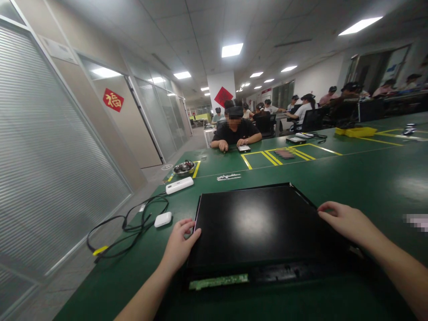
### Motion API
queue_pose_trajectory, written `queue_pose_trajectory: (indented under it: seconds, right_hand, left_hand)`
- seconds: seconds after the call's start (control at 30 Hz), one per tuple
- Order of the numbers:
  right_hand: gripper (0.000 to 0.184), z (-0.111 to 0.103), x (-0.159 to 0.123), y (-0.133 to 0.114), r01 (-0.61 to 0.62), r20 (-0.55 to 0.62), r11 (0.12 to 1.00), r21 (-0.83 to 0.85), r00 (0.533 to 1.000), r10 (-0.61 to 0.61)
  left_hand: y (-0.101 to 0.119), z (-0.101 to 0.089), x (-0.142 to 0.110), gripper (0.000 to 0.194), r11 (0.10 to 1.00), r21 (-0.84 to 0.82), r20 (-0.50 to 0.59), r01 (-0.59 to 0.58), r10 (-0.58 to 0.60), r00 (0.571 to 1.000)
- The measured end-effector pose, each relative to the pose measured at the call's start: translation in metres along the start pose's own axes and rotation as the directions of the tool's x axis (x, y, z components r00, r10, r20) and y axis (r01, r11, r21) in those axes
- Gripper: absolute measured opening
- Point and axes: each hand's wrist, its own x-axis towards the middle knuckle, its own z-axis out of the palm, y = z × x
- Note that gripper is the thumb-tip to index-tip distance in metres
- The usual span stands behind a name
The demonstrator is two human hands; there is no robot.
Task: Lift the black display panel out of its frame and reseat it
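A black LCD screen panel (pixel 240 240) lies face up in front of me, with a soft glare near its middle. Along its near edge runs a narrow green circuit board (pixel 219 281), beside a dark strip of frame. My left hand (pixel 179 243) grips the panel's left edge, thumb toward the face and fingers at the side. On the far right edge, my right hand (pixel 346 219) pinches the rim between thumb and fingers. The undersides of both grips are hidden.
Left on the green table (pixel 133 285) are a white power bank (pixel 179 185), a white case (pixel 163 219) and black cables (pixel 125 227). Beyond stand a metal bowl (pixel 184 168), white strips (pixel 228 177) and yellow tape outlines. Opposite sits a person (pixel 236 133) handling a small device (pixel 244 148).
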Motion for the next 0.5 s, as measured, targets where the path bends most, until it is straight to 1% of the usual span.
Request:
queue_pose_trajectory:
  seconds: [0.07, 0.13, 0.33, 0.5]
  right_hand:
    - [0.031, 0.0005, 0.0000, 0.0004, 0.012, -0.005, 1.000, -0.020, 1.000, -0.012]
    - [0.031, 0.0005, 0.0000, 0.0005, 0.014, -0.001, 0.999, -0.033, 1.000, -0.015]
    - [0.033, -0.0010, -0.0003, -0.0014, -0.015, 0.028, 0.998, -0.063, 0.999, 0.017]
    - [0.032, -0.0012, 0.0005, -0.0032, -0.030, 0.030, 0.996, -0.084, 0.999, 0.033]
  left_hand:
    - [-0.0029, 0.0014, 0.0005, 0.046, 0.999, 0.035, 0.016, -0.013, 0.012, 1.000]
    - [-0.0043, 0.0030, 0.0006, 0.048, 0.996, 0.078, 0.027, -0.037, 0.035, 0.999]
    - [-0.0044, 0.0099, -0.0022, 0.036, 0.972, 0.197, 0.058, -0.128, 0.119, 0.991]
    - [-0.0028, 0.0089, -0.0065, 0.034, 0.953, 0.254, 0.096, -0.164, 0.143, 0.985]
